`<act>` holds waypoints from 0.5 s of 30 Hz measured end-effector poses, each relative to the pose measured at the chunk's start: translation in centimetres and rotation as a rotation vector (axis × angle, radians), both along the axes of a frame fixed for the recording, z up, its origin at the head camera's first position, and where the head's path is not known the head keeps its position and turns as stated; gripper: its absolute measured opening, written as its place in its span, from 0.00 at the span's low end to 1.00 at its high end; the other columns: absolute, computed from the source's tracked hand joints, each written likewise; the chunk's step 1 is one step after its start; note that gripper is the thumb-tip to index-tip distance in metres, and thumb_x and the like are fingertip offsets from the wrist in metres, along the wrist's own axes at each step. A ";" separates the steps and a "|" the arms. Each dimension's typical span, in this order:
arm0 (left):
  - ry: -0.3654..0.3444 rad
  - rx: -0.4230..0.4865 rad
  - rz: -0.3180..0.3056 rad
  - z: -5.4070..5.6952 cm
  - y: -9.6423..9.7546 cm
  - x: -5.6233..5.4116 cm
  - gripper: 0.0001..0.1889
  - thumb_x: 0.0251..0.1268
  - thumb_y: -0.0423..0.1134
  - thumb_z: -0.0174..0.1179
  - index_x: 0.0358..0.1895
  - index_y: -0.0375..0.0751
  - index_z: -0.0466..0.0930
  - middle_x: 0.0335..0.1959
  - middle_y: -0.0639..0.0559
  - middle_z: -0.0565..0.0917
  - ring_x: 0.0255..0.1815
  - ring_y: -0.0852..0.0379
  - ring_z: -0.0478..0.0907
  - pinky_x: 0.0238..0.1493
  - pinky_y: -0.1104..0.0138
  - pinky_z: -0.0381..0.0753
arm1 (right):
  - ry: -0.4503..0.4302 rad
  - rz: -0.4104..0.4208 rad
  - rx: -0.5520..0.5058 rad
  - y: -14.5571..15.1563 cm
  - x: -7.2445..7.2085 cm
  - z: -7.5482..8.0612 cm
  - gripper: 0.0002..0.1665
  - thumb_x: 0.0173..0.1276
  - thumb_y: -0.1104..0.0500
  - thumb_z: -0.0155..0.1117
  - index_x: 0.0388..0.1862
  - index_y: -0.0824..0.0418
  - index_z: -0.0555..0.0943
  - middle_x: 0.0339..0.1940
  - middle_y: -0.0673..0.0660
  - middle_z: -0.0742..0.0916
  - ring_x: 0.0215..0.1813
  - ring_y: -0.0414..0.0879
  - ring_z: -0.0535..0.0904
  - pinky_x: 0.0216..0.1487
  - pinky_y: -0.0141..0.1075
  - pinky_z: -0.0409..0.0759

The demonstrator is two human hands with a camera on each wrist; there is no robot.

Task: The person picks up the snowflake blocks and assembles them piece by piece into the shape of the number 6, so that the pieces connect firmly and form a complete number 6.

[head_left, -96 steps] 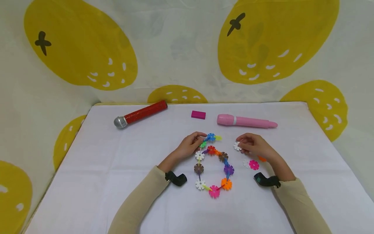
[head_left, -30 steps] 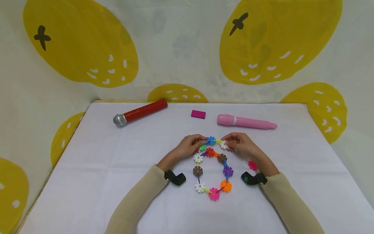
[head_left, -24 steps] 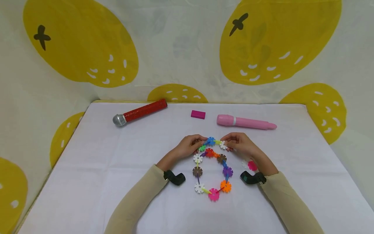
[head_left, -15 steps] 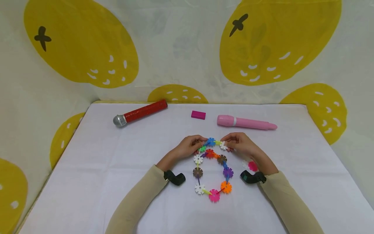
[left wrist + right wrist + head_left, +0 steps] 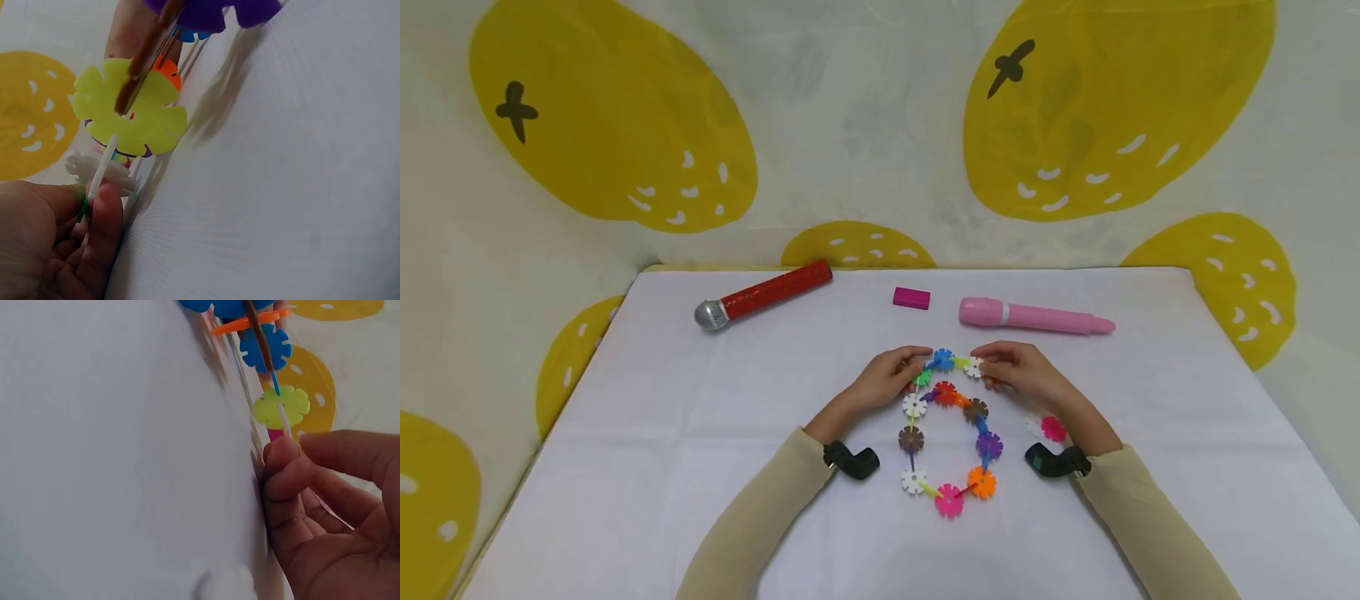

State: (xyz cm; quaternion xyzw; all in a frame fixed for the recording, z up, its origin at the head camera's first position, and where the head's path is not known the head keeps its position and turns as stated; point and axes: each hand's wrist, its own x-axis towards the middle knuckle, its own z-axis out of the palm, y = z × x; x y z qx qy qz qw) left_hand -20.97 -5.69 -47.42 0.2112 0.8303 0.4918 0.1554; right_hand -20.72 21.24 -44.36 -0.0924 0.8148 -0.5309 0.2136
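Observation:
On the white table lies a ring of colourful slotted plastic snowflake discs, joined edge to edge; a branch at its top includes a blue disc. My left hand pinches the green disc at the branch's left; only its edge shows in the left wrist view. Opposite, my right hand pinches a white disc between thumb and fingers. In the right wrist view this disc stands edge-on against the yellow-green disc; fingertips hide most of it.
A loose pink disc and a white one lie beside the right wrist. Farther back are a red microphone, a magenta block and a pink microphone-shaped stick. A patterned cloth hangs behind the table.
Since the oldest frame, my right hand has carried the white disc leftward to the yellow-green disc at the branch's end. Over the last second both hands have stayed almost still.

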 end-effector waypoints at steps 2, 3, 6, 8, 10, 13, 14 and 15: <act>-0.010 0.020 0.024 -0.1 0.0 0.0 0.17 0.77 0.38 0.49 0.63 0.40 0.75 0.26 0.52 0.77 0.27 0.61 0.72 0.36 0.71 0.70 | 0.000 -0.008 0.007 0.3 0.1 0.1 0.23 0.73 0.59 0.59 0.62 0.70 0.73 0.36 0.62 0.84 0.34 0.46 0.80 0.38 0.31 0.80; -0.021 0.034 0.038 -0.1 0.0 0.0 0.17 0.77 0.38 0.49 0.62 0.39 0.76 0.27 0.51 0.78 0.27 0.61 0.72 0.35 0.71 0.71 | 0.003 -0.008 0.013 0.5 0.1 0.2 0.24 0.73 0.59 0.59 0.62 0.70 0.73 0.36 0.62 0.84 0.34 0.47 0.80 0.39 0.31 0.80; -0.049 0.082 0.099 -0.1 0.0 -0.1 0.15 0.77 0.38 0.49 0.59 0.37 0.77 0.28 0.50 0.79 0.26 0.61 0.73 0.33 0.73 0.72 | 0.013 -0.012 0.044 1.2 0.3 0.3 0.24 0.73 0.57 0.60 0.62 0.69 0.73 0.38 0.61 0.84 0.35 0.47 0.80 0.39 0.32 0.80; -0.053 0.116 0.148 -0.1 0.0 -0.1 0.14 0.76 0.37 0.50 0.57 0.36 0.78 0.29 0.49 0.79 0.26 0.62 0.73 0.32 0.74 0.73 | 0.022 -0.006 0.063 1.6 0.5 0.4 0.24 0.73 0.57 0.60 0.61 0.70 0.74 0.38 0.62 0.84 0.35 0.47 0.79 0.38 0.32 0.80; -0.061 0.144 0.189 -0.2 0.1 -0.1 0.14 0.76 0.37 0.51 0.55 0.35 0.79 0.28 0.48 0.80 0.25 0.62 0.74 0.30 0.74 0.73 | 0.030 0.012 0.079 2.1 0.8 0.6 0.23 0.73 0.57 0.60 0.60 0.70 0.75 0.41 0.63 0.84 0.36 0.47 0.79 0.38 0.33 0.80; -0.078 0.178 0.217 -0.3 0.1 -0.1 0.13 0.76 0.38 0.52 0.52 0.33 0.79 0.27 0.49 0.80 0.24 0.62 0.74 0.29 0.74 0.74 | 0.046 0.060 0.109 2.8 1.4 1.0 0.21 0.72 0.58 0.61 0.57 0.70 0.77 0.43 0.63 0.85 0.38 0.47 0.78 0.37 0.32 0.79; -0.087 0.185 0.221 -0.3 0.2 -0.1 0.13 0.75 0.38 0.52 0.51 0.33 0.79 0.26 0.49 0.79 0.23 0.62 0.74 0.29 0.74 0.74 | 0.053 0.082 0.118 3.0 1.6 1.1 0.20 0.71 0.58 0.61 0.56 0.69 0.78 0.44 0.62 0.85 0.38 0.47 0.78 0.36 0.32 0.79; -0.095 0.192 0.223 -0.3 0.2 -0.1 0.12 0.75 0.39 0.52 0.50 0.33 0.78 0.25 0.50 0.79 0.23 0.63 0.74 0.28 0.74 0.75 | 0.064 0.105 0.130 3.2 1.7 1.2 0.19 0.71 0.58 0.62 0.55 0.68 0.78 0.44 0.62 0.85 0.39 0.46 0.78 0.37 0.32 0.79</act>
